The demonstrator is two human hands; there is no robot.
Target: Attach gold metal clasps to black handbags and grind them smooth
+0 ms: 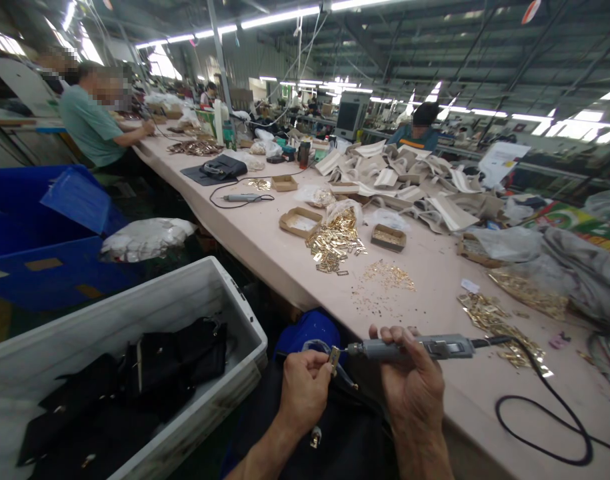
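My right hand is wrapped round a grey electric screwdriver, which lies level with its bit pointing left. A small gold metal plate is pinched between the thumb and fingers of my left hand. The screwdriver's tip is right by the plate; whether the two touch I cannot tell. Below both hands a black bag rests on my lap, with a gold fitting on it. A strap end with a metal tip hangs just under the plate.
On the table lie a heap of gold fittings, scattered small screws and cardboard trays. A white bin of black bags stands at left, near a blue crate. The screwdriver's cable loops at right. A co-worker sits far left.
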